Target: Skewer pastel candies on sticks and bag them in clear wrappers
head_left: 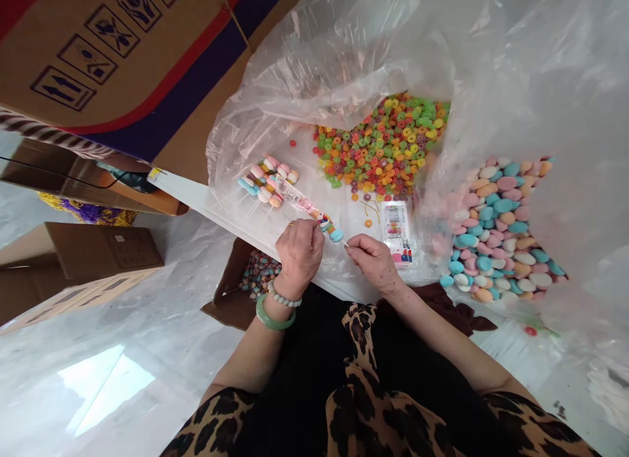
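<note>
My right hand [371, 260] pinches the white stick of a candy skewer [336, 235] with a blue marshmallow and coloured candies on it. Closed beside it, my left hand [301, 250] grips a clear printed candy bag [293, 196], which reaches up and left past the fingers. The skewer's upper end seems to lie in the bag's mouth; how far in, I cannot tell. Beyond my left hand lie several marshmallow candy skewers [263, 181] with white sticks. A stack of printed bags [397, 231] is to the right of my right hand, near thin gold ties [372, 210].
Loose gummy rings [383, 149] are heaped on plastic sheeting [314, 70]. Pastel marshmallows [501, 227] lie at the right. A large carton [162, 57] stands at the upper left. Below the table edge, an open box [228, 283] holds many small wrapped candies [260, 273].
</note>
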### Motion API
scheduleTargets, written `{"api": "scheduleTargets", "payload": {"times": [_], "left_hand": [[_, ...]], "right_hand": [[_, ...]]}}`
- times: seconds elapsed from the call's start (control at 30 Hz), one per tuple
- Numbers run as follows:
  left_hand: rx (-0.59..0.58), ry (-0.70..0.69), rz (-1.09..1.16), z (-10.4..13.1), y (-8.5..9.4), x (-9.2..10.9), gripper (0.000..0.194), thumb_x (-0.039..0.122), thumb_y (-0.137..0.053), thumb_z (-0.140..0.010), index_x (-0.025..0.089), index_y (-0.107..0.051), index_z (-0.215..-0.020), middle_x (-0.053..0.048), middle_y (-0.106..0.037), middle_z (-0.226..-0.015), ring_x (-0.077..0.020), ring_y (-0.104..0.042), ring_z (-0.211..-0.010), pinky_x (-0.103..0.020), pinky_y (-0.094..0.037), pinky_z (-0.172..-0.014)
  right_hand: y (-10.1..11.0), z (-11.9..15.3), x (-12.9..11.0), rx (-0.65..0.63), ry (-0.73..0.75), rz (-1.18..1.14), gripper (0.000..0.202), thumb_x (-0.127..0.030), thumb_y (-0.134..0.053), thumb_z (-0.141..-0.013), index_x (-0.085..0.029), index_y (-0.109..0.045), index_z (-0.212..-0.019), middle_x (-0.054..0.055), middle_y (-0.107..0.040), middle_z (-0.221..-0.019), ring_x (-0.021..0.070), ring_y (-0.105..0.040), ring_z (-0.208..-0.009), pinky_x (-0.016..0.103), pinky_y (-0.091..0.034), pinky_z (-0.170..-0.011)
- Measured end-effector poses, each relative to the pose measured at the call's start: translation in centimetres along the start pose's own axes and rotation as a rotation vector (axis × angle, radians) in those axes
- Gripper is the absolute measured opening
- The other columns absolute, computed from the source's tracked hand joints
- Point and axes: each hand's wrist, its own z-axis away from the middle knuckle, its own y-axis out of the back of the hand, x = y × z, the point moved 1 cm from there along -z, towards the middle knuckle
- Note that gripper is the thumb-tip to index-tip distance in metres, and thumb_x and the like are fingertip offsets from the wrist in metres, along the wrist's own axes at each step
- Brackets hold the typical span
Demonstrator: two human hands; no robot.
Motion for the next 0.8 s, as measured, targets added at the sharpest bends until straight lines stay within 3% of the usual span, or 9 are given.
{"api": "scheduleTargets", "payload": {"times": [0.1,0.3,0.57,0.7,0.8], "left_hand": [[0.001,-0.042,-0.015,0.6,-0.6,0.3,0.018,0.022,-0.057,-0.085,0.022,-0.056,-0.068,-0.002,-0.046,-0.063,-0.0192,-0.048,-0.064,-0.034,-0.038,-0.070],[-0.065,-0.074,0.000,2.0,-1.5,0.9,0.016,0.024,-0.056,-0.086,0.022,-0.053,-0.070,-0.003,-0.047,-0.064,-0.0200,-0.048,-0.065,-0.035,-0.037,-0.070],[0.025,0.025,0.026,1.4,-1.2,0.3,0.012,0.022,-0.057,-0.083,0.023,-0.054,-0.072,-0.001,-0.051,-0.066,-0.0183,-0.047,-0.065,-0.032,-0.036,-0.067],[-0.017,-0.022,0.065,2.3,-1.7,0.8,0.013,0.023,-0.059,-0.080,0.023,-0.053,-0.068,-0.001,-0.047,-0.062,-0.0185,-0.046,-0.062,-0.033,-0.037,-0.067],[-0.053,-0.022,0.094,2.9,-2.0,1.0,0.014,0.022,-0.060,-0.080,0.023,-0.054,-0.068,-0.001,-0.047,-0.062,-0.0187,-0.046,-0.063,-0.033,-0.038,-0.068]], "right_hand": [[-0.1,-0.2,-0.3,0.017,0.019,0.044,0.016,-0.036,-0.057,-0.082,-0.023,-0.058,-0.072,-0.004,-0.050,-0.059,0.0135,-0.046,-0.058,0.026,-0.035,-0.058],[-0.9,0.0,-1.2,0.121,0.133,0.505,0.016,-0.033,-0.050,-0.085,-0.025,-0.061,-0.076,0.001,-0.059,-0.064,0.0177,-0.053,-0.064,0.028,-0.033,-0.063],[-0.4,0.7,-2.0,0.104,0.223,0.505,0.019,-0.035,-0.048,-0.089,-0.025,-0.061,-0.080,0.000,-0.059,-0.065,0.0160,-0.053,-0.061,0.028,-0.034,-0.063],[-0.6,0.2,-2.4,0.114,0.220,0.576,0.020,-0.033,-0.047,-0.088,-0.023,-0.061,-0.078,0.003,-0.060,-0.065,0.0175,-0.054,-0.064,0.029,-0.032,-0.063],[-0.7,-0.4,-2.3,0.110,0.187,0.501,0.019,-0.033,-0.048,-0.087,-0.024,-0.061,-0.077,0.002,-0.060,-0.067,0.0178,-0.054,-0.067,0.028,-0.034,-0.065]]}}
